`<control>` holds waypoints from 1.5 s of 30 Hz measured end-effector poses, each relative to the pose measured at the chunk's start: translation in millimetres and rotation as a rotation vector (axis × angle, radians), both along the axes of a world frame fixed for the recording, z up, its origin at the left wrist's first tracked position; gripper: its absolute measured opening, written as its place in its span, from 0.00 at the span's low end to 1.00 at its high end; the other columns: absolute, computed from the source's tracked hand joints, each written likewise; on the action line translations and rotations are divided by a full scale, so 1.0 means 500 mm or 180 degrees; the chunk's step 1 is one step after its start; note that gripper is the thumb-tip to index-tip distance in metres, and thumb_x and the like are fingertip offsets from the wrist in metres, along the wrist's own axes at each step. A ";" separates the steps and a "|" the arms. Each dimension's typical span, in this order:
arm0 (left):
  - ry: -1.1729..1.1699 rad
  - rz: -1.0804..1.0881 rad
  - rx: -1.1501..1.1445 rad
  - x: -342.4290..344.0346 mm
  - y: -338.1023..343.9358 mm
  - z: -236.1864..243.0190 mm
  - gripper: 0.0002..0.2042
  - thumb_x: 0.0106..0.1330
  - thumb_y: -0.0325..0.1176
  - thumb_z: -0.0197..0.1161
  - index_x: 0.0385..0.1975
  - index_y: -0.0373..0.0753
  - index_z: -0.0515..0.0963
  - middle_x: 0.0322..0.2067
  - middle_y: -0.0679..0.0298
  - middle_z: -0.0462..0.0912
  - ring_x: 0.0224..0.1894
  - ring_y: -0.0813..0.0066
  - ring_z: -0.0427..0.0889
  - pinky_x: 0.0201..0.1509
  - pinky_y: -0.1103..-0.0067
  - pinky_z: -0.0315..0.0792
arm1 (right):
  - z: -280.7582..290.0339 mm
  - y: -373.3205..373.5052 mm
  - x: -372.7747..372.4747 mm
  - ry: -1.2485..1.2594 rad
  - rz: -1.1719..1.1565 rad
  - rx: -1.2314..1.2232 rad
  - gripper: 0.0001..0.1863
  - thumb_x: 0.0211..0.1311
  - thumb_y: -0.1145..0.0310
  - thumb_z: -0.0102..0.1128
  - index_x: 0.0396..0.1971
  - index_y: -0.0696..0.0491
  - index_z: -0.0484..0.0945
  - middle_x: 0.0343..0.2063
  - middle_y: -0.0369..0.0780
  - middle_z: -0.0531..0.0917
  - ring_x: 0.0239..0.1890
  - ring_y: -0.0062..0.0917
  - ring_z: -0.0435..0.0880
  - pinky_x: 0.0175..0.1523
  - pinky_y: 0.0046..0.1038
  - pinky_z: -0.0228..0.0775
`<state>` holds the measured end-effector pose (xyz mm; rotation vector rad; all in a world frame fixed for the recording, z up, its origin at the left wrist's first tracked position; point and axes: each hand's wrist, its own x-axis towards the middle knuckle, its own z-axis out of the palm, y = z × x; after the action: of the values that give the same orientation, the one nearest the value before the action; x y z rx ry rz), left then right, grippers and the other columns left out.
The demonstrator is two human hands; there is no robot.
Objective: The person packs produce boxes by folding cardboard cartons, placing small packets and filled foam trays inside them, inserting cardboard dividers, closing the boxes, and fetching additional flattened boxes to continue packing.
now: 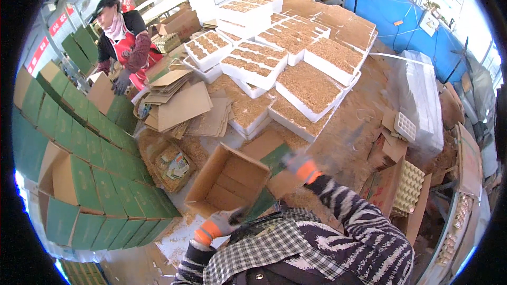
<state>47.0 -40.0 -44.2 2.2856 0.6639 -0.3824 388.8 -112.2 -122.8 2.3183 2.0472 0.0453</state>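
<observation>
cardboard box (232, 164) open beside left hand (217, 225) and blurred right hand (301, 166); from here i can't tell either grip.

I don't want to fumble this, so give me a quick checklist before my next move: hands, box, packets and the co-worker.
1. Gloves on both hands: ok, both have orange cuffs.
2. Box open: ok, its mouth faces up.
3. Left hand at the box: ok, by its near edge; how firm the grip is, cannot tell.
4. Right hand holding something: cannot tell, it is blurred, right of the box.
5. Packets contained: ok, in the basket left of the box.
6. Co-worker clear of your hands: ok, beside the green boxes, far left.
</observation>
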 end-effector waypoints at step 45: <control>-0.2014 0.3669 0.0230 -0.046 0.033 -0.158 0.37 0.56 0.26 0.55 0.69 0.40 0.50 0.67 0.46 0.55 0.66 0.48 0.60 0.67 0.71 0.60 | 0.055 0.155 -0.114 0.0693 0.0677 -0.1437 0.33 0.52 0.67 0.59 0.58 0.65 0.63 0.39 0.57 0.80 0.40 0.48 0.81 0.46 0.38 0.73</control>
<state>23.9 -23.6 -122.9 1.5580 1.4559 0.8652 332.0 -34.5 -95.5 1.8971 2.1119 -0.6187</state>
